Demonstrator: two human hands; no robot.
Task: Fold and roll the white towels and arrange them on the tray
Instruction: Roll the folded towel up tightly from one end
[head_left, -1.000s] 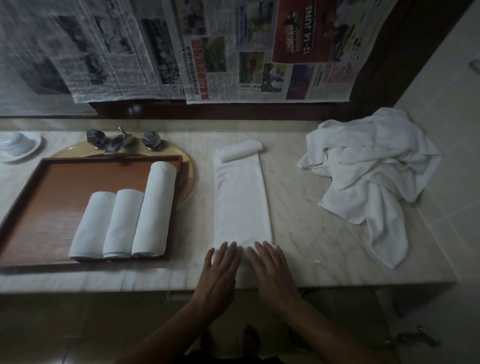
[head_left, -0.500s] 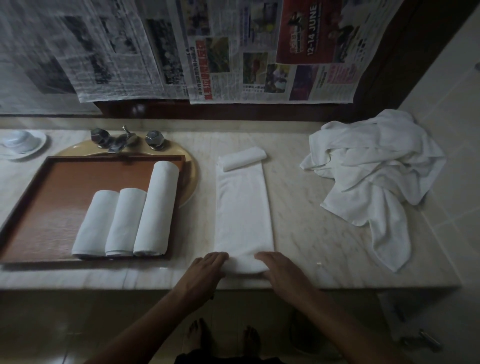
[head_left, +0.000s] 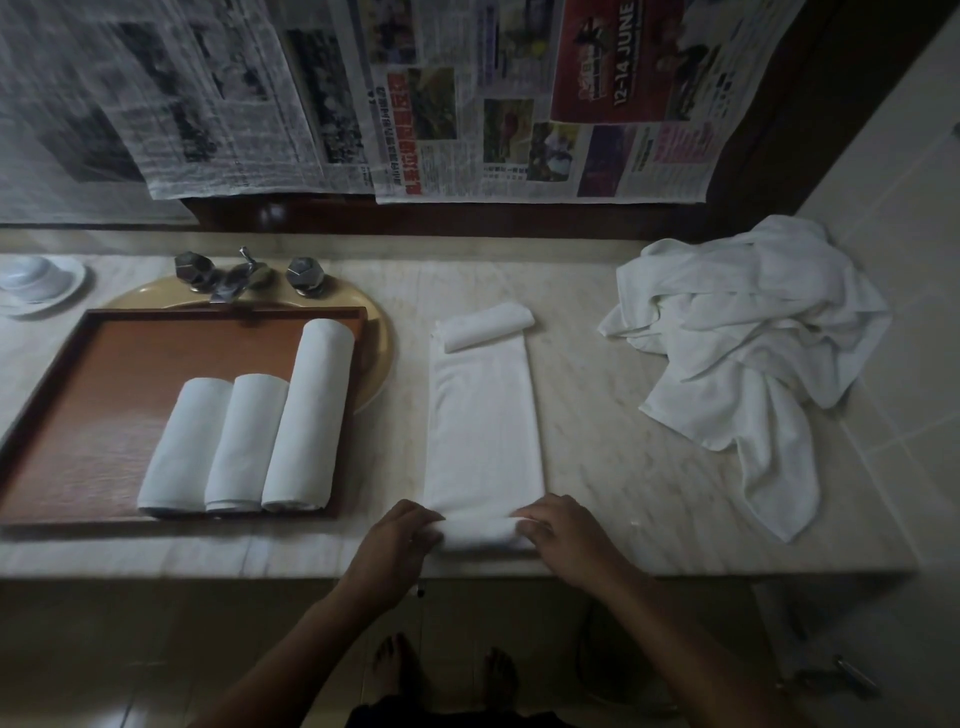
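A long folded white towel (head_left: 485, 415) lies on the marble counter, running away from me. Its near end is turned up into a small roll. My left hand (head_left: 400, 540) grips the roll's left end and my right hand (head_left: 566, 535) grips its right end, fingers curled over it. A small rolled towel (head_left: 488, 326) lies across the strip's far end. The brown wooden tray (head_left: 104, 415) at the left holds three rolled white towels (head_left: 244, 441) side by side. A heap of loose white towels (head_left: 748, 338) sits at the right.
The tray rests over a yellow sink (head_left: 379, 332) with a chrome tap (head_left: 234, 275). A white dish (head_left: 36, 283) stands at far left. Newspapers (head_left: 467, 104) hang on the back wall. The counter's front edge (head_left: 208, 558) runs just below my hands.
My hands lay flat on the towel's near end a second ago. They have since curled round that end and turned it up into the start of a roll.
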